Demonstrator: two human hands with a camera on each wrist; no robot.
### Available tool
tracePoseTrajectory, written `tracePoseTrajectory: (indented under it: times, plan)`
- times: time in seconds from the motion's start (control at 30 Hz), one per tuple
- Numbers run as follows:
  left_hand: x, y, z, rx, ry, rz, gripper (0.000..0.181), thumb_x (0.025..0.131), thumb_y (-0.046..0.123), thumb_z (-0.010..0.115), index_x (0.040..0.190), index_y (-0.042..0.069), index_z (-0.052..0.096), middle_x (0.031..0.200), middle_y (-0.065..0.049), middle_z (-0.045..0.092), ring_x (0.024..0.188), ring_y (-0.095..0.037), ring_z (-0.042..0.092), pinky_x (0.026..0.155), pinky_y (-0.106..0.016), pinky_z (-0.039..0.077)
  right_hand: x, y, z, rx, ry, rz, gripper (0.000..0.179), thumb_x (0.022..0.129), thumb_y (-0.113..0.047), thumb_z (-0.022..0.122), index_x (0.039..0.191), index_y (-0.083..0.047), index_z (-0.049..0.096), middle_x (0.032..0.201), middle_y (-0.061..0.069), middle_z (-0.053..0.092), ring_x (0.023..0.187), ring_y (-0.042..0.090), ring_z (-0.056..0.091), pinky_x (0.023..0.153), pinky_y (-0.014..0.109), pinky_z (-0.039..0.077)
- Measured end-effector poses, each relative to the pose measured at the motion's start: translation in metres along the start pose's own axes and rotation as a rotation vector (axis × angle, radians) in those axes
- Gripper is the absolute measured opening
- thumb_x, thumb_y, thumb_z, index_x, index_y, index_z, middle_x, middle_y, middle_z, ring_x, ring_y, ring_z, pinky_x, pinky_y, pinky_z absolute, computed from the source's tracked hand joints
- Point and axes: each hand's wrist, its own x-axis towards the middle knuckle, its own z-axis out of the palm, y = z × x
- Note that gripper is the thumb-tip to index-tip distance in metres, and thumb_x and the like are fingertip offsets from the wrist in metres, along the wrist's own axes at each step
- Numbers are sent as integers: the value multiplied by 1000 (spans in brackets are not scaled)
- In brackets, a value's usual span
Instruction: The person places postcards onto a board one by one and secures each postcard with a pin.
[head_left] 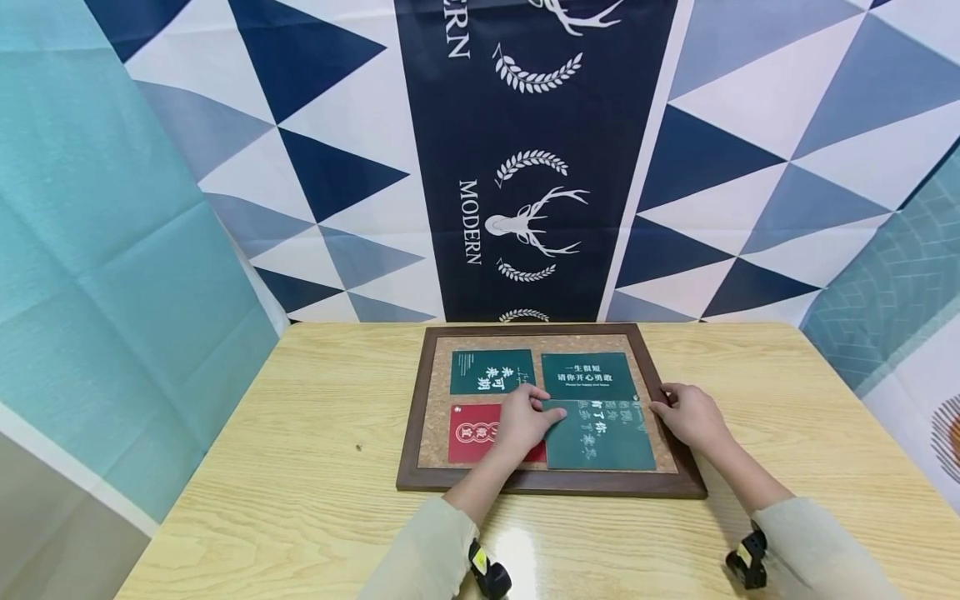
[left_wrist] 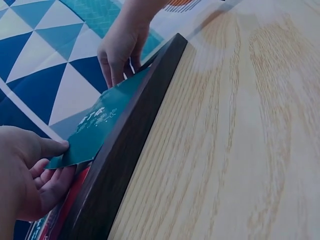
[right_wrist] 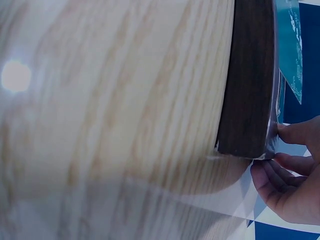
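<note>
A brown-framed cork board (head_left: 551, 482) lies on the wooden table. My left hand (head_left: 522, 421) pinches the left edge of a green card (head_left: 600, 442) with white writing, thumb on top and fingers beneath. In the left wrist view this card (left_wrist: 97, 127) is tilted, its left end lifted off the board. My right hand (head_left: 692, 415) grips the right side of the frame; the right wrist view shows its thumb and fingers at the frame's edge (right_wrist: 250, 100). A red card (head_left: 467, 450), partly hidden by the left hand, lies left of the held card.
Two more green cards, one at upper left (head_left: 480, 383) and one at upper right (head_left: 588, 387), lie on the cork. Small pins show at some card corners. Behind the table (head_left: 315, 467) hangs a patterned blue and white cloth (head_left: 337, 167).
</note>
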Motion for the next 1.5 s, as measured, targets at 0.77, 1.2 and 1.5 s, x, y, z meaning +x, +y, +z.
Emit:
tracePoseTrajectory:
  times: [0.77,1.2,1.5]
  plan:
    - [5,1,10,220,14,88,26,77,26,77,91,9,63,76,3,49,66,-9,43,58,-20,39,0,2,1,-7,1,-16,47,90,-13,57,122,20,47,100,34,60,80,35,61,58,36,49]
    - [4,7,14,393,19,80,28,78,32,75,94,11,66,97,-3,61,75,-12,57,68,-24,50,0,3,0,-6,-4,-14,47,91,-13,56,122,20,47,102,35,59,83,37,61,59,38,50]
    - [2,9,14,506,40,93,30,79,38,73,96,14,67,92,-1,61,72,-13,56,61,-26,47,1,3,0,2,-3,-9,47,90,-13,57,122,21,47,100,34,59,80,33,61,58,36,49]
